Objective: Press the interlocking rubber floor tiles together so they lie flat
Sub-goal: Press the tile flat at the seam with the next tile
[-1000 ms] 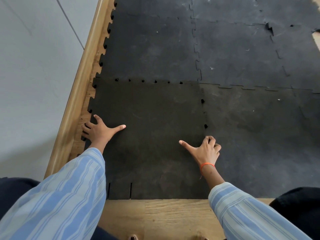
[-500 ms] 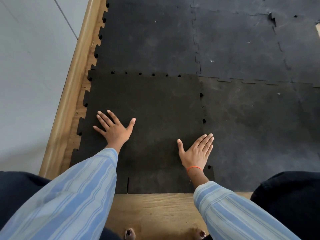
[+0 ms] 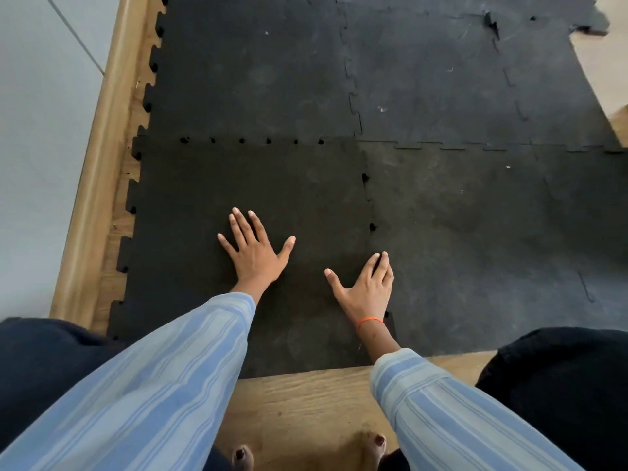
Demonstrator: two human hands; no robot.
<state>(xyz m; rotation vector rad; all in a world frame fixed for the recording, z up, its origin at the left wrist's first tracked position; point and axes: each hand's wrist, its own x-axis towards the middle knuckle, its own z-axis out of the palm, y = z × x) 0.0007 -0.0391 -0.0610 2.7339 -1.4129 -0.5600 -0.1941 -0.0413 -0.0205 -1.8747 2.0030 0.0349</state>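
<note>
On the near tile, both hands moved inward and now lie spread flat: left hand mid-tile, right hand pressing the side seam, still gappy.

Black interlocking rubber tiles, nearest tile seams gapped

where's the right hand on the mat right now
In the head view, the right hand lies flat and open at the right edge of the near dark tile, by its seam with the neighbouring tile, right of the left hand.
</note>
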